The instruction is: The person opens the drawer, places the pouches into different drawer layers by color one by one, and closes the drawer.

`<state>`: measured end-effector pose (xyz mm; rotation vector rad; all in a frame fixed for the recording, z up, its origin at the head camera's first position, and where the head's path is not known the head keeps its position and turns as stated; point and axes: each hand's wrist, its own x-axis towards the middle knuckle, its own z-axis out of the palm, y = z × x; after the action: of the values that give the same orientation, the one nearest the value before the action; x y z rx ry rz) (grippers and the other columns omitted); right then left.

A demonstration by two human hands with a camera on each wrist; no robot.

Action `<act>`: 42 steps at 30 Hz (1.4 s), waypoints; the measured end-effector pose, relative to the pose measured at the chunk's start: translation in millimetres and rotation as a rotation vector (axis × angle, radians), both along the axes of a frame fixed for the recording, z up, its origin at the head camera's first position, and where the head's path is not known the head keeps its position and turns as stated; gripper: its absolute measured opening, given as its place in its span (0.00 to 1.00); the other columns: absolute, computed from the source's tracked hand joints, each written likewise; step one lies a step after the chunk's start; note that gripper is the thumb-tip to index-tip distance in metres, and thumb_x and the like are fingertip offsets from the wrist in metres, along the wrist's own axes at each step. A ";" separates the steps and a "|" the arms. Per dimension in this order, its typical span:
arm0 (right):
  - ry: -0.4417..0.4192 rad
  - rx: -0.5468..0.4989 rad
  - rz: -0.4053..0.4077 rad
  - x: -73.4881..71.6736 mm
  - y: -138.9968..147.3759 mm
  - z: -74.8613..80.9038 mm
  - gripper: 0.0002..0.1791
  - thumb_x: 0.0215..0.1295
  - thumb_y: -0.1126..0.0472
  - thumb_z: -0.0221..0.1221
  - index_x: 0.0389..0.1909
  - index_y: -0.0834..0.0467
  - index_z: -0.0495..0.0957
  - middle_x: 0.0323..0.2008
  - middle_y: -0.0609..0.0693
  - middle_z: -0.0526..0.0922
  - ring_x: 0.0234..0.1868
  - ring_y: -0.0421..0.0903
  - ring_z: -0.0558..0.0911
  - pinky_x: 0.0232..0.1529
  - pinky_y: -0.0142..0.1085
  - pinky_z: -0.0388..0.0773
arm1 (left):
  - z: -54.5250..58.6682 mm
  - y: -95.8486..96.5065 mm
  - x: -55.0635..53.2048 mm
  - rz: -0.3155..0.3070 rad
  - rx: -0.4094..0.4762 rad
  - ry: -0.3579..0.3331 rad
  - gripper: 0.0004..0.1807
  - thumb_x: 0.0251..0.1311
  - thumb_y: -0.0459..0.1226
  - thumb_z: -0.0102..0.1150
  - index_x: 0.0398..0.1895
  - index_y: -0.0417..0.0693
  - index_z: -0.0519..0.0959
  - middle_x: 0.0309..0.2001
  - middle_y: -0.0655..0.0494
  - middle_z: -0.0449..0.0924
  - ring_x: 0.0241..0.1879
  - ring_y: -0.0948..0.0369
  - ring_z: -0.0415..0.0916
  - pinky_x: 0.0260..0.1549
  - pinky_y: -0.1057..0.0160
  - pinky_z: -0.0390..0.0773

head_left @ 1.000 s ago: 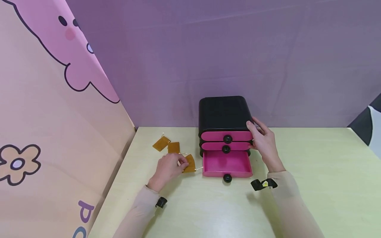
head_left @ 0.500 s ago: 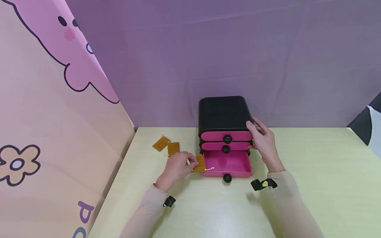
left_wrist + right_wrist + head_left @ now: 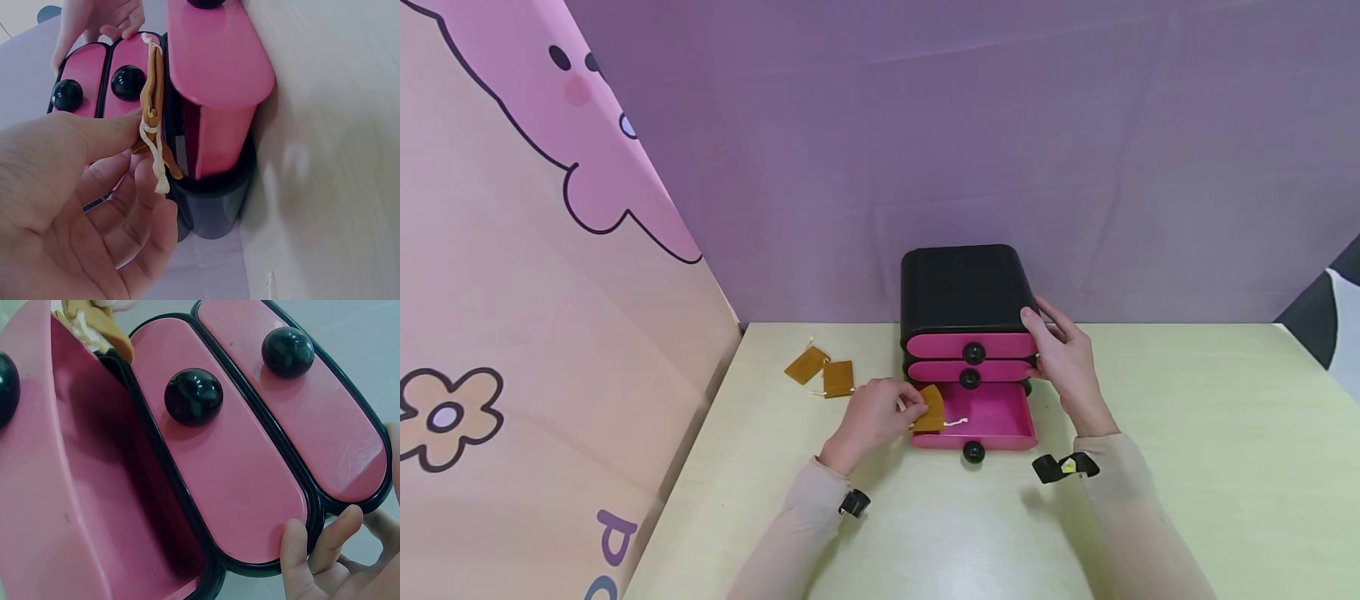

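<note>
My left hand [image 3: 874, 418] pinches a mustard-brown drawstring pouch [image 3: 932, 411] between thumb and fingers, its white cord hanging loose. The pouch is above the left part of the pulled-out bottom drawer [image 3: 996, 414], which is pink with a black round knob. That drawer belongs to a small black cabinet [image 3: 966, 287] whose upper two pink drawers are closed. My right hand [image 3: 1070, 375] grips the cabinet's right side, thumb near the top edge. Fingertips [image 3: 294, 534] of that hand touch the middle drawer front in the right wrist view.
Two more brown pouches, one nearer [image 3: 838, 379] and one farther left [image 3: 807, 365], lie on the pale wooden table [image 3: 955, 533]. A purple cloth backdrop [image 3: 1000, 150] stands behind the cabinet, and a printed panel [image 3: 550, 275] borders the left side.
My left hand has carried the pouch rightward from the table, left of the cabinet, to above the open drawer. My right hand has stayed on the cabinet.
</note>
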<state>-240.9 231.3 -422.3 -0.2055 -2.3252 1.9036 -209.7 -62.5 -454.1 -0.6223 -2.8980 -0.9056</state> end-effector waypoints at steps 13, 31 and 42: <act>0.008 0.002 -0.007 0.9 -0.6 1.3 0.40 0.75 0.33 0.56 0.84 0.39 0.60 0.52 0.41 0.75 0.21 0.38 0.69 0.33 0.31 0.86 | -13.1 16.8 -9.1 0.013 0.027 -0.039 0.07 0.68 0.46 0.71 0.38 0.55 0.91 0.26 0.67 0.82 0.27 0.68 0.73 0.30 0.69 0.71; 0.005 0.009 -0.017 1.8 -0.6 1.7 0.40 0.75 0.32 0.56 0.84 0.38 0.60 0.52 0.40 0.74 0.20 0.38 0.68 0.33 0.30 0.86 | -24.5 31.2 -16.9 0.056 0.038 -0.028 0.07 0.68 0.47 0.72 0.37 0.56 0.92 0.28 0.67 0.86 0.30 0.69 0.76 0.31 0.69 0.73; -0.002 -0.010 -0.008 0.5 -0.5 0.5 0.41 0.75 0.33 0.57 0.84 0.38 0.60 0.59 0.44 0.75 0.20 0.38 0.69 0.32 0.31 0.86 | -29.8 34.8 -18.5 0.094 0.063 -0.030 0.08 0.66 0.49 0.73 0.37 0.58 0.93 0.30 0.67 0.88 0.30 0.69 0.75 0.31 0.68 0.72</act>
<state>-240.3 230.8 -421.9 -0.2177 -2.3125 1.9129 -228.3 -27.8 -483.9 -0.4678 -2.8839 -0.9970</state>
